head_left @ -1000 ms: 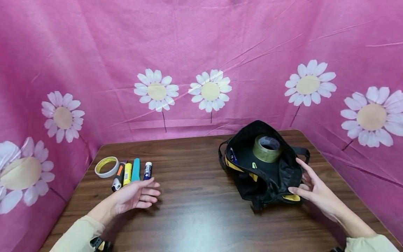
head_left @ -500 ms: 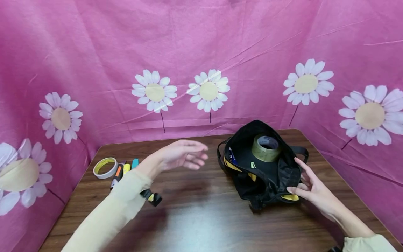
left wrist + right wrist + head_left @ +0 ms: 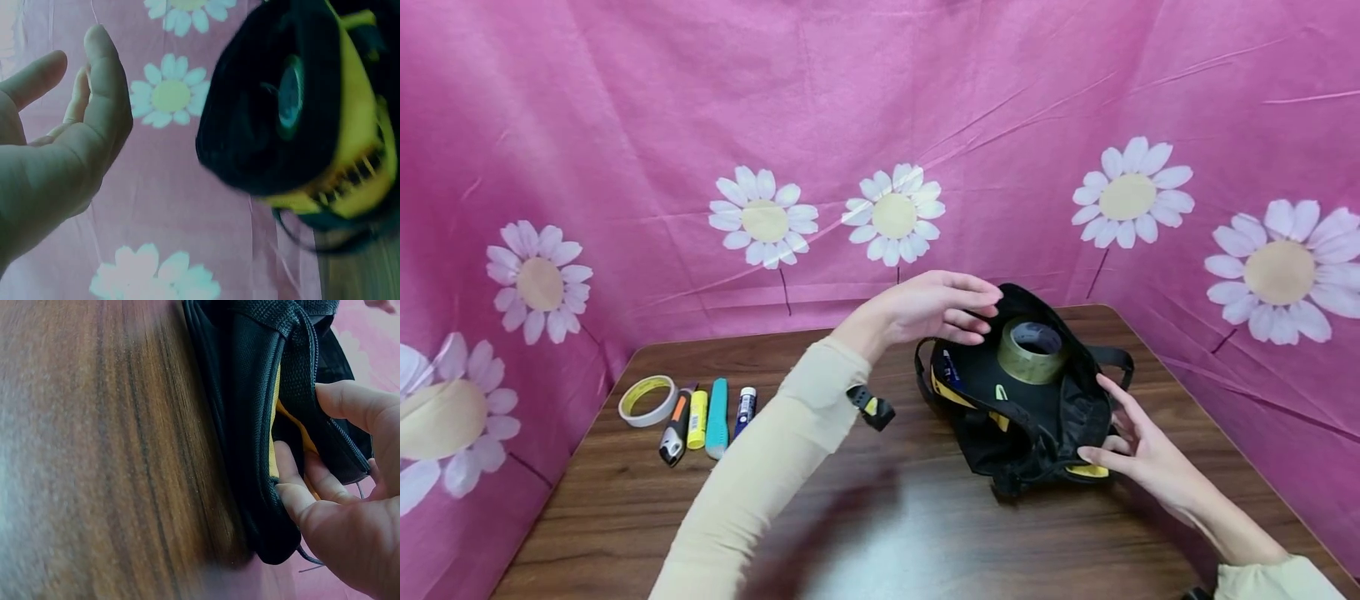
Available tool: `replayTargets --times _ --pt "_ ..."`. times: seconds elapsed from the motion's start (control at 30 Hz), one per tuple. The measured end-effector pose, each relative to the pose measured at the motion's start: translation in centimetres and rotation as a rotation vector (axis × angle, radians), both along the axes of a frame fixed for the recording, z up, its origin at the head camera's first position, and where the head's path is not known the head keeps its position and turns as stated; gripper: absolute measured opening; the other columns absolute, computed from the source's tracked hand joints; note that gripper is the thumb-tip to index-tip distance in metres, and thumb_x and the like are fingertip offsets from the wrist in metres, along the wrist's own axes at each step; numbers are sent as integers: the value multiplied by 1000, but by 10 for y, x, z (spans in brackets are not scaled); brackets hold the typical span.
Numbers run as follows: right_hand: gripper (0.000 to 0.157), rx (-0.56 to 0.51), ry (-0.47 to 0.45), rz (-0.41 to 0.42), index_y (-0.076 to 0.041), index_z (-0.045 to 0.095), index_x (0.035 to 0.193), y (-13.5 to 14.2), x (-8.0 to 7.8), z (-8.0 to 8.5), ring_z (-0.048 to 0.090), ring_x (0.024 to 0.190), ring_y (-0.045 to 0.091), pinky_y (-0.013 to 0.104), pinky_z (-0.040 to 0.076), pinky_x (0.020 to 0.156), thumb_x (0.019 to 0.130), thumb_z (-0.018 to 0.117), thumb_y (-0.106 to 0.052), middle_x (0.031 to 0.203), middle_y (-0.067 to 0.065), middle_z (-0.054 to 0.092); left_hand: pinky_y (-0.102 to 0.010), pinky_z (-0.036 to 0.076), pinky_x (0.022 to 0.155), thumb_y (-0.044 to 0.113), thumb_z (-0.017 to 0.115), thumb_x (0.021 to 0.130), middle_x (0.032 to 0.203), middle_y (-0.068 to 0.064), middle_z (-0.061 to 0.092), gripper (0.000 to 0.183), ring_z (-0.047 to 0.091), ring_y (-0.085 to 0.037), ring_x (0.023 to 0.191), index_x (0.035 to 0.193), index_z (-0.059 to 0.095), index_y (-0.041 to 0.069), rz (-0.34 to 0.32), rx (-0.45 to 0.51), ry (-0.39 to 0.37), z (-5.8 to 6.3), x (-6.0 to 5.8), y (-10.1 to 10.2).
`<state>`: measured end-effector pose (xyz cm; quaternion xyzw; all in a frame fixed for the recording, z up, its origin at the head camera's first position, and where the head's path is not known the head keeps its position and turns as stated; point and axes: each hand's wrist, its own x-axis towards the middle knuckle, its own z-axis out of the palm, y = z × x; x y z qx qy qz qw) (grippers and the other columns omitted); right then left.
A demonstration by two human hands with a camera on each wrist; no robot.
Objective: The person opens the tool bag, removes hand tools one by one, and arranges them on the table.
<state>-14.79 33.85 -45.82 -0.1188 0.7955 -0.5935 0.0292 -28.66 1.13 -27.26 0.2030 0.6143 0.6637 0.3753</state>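
Grips black bag (image 3: 983, 442) by its right edge with right hand (image 3: 1152, 458); hovers with left hand (image 3: 934, 310), relaxed and released, near bag's open mouth | on table (image 3: 857, 429), right of centre: black bag, with wide tape (image 3: 1030, 367) inside | at table's left: white tape (image 3: 650, 419), orange-marked cutter (image 3: 674, 430), yellow tube (image 3: 697, 421), teal tool (image 3: 717, 419), blue tube (image 3: 746, 408)

You can get down into the black bag (image 3: 977, 442) through its open mouth, left of the tape roll (image 3: 1030, 365) standing in its rear middle. Your left hand (image 3: 931, 308) is apart from the bag; your right hand (image 3: 1153, 460), gripping the edge, blocks the right side. Pink cloth (image 3: 835, 108) walls off the back; your left sleeve (image 3: 767, 483) spans the desk (image 3: 955, 542) between glue stick (image 3: 746, 408) and bag.
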Motion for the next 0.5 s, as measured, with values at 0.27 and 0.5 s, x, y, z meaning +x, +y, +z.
replayTargets --times 0.27,0.5 --pt "102 15 -11 -23 -30 5 164 1 0 3 68 81 19 27 56 72 93 69 6 132 20 34 -31 62 71 7 62 102 97 -9 66 30 65 -25 83 130 63 -3 -2 -70 -55 -9 -13 55" --pt "102 -3 -29 -10 -31 4 164 -1 2 4 68 81 19 23 54 73 93 68 6 143 28 25 -38 59 92 12 70 97 97 -9 67 11 64 -23 81 106 70 5 35 -202 -113 -40 -24 85"
